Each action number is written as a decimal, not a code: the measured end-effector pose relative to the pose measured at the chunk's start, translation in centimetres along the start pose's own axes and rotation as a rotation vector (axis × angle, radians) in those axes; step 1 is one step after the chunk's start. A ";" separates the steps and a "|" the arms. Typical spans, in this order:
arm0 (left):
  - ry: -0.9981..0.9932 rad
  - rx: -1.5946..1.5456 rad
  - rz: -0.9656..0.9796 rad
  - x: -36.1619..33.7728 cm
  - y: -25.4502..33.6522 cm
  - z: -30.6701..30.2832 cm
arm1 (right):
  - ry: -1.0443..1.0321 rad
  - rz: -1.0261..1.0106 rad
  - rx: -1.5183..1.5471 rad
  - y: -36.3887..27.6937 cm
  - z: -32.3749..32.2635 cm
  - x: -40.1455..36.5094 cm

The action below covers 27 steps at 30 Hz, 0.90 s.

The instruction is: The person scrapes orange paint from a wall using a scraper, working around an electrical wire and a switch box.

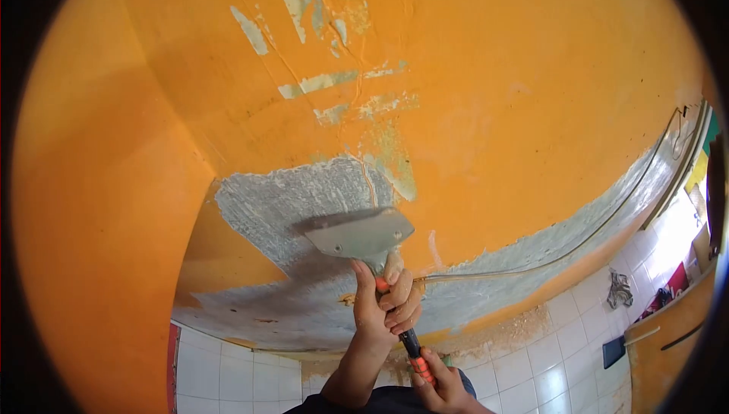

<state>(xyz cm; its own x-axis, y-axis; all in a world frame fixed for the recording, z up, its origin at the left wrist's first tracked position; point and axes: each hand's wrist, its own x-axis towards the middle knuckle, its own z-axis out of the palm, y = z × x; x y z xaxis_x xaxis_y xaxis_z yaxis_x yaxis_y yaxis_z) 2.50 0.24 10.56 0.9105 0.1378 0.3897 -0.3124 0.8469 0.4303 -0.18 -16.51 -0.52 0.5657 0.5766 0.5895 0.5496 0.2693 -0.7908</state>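
A wide metal scraper (361, 236) is held up against the grey scraped patch (281, 197) of the orange painted surface (516, 163). Its black and orange handle runs down toward the person's body. My left hand (383, 304) is wrapped round the upper handle, just below the blade, with the thumb pointing up along it. Lower down, my right hand (443, 387) grips the orange end of the same handle. Flaked strips of paint (323, 82) show above the blade.
A cable (516, 270) runs along the grey strip to the right. White tiles (531, 361) line the wall below. At the right are a wooden cabinet (668, 346), a bright window area and a red item. An orange wall (99, 209) stands at the left.
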 end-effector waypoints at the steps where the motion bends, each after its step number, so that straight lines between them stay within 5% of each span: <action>1: 0.012 -0.007 -0.002 0.4 0.2 0.4 | -0.050 0.071 0.089 -0.1 -0.6 0.3; 3: -0.020 0.028 0.024 1.2 0.5 1.4 | -0.154 0.210 0.169 -0.4 -1.7 0.7; 18: 0.079 0.054 -0.015 0.2 -0.7 1.1 | -0.115 0.211 0.223 -1.2 -1.7 -1.0; 27: -0.087 -0.140 0.000 1.1 -0.3 1.8 | -0.114 0.250 0.228 -3.8 -2.2 0.0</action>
<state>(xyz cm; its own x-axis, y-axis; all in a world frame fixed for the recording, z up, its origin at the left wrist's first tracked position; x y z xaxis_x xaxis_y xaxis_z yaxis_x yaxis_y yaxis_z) 3.07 -0.76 12.34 0.8818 0.0985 0.4612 -0.2663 0.9110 0.3147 -0.91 -19.23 2.81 0.5864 0.7251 0.3611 0.2442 0.2668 -0.9323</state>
